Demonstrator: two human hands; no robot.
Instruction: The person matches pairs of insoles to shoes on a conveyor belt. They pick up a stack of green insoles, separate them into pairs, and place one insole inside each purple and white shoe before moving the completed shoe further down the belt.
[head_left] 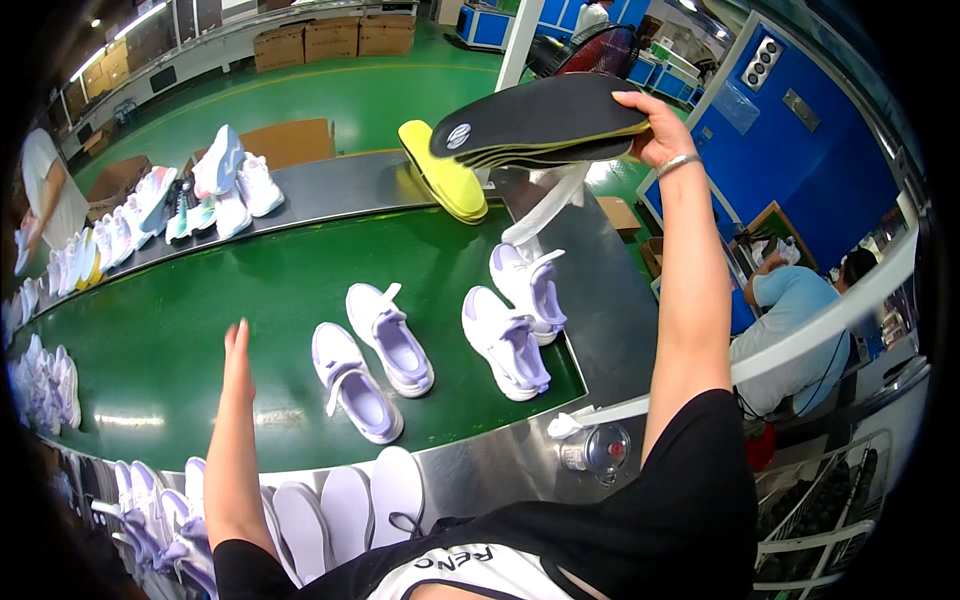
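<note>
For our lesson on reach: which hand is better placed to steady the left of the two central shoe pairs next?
Left, likely: the left hand looks empty and is nearer those shoes, while the right hand holds black insoles.

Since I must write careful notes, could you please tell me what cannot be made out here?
- Head view: exact count of the black insoles in the right hand; their layers overlap.
- Head view: the left hand's palm; it is turned edge-on.
- Head view: details of the shoes at far left; blur and the dark rim hide them.
</note>
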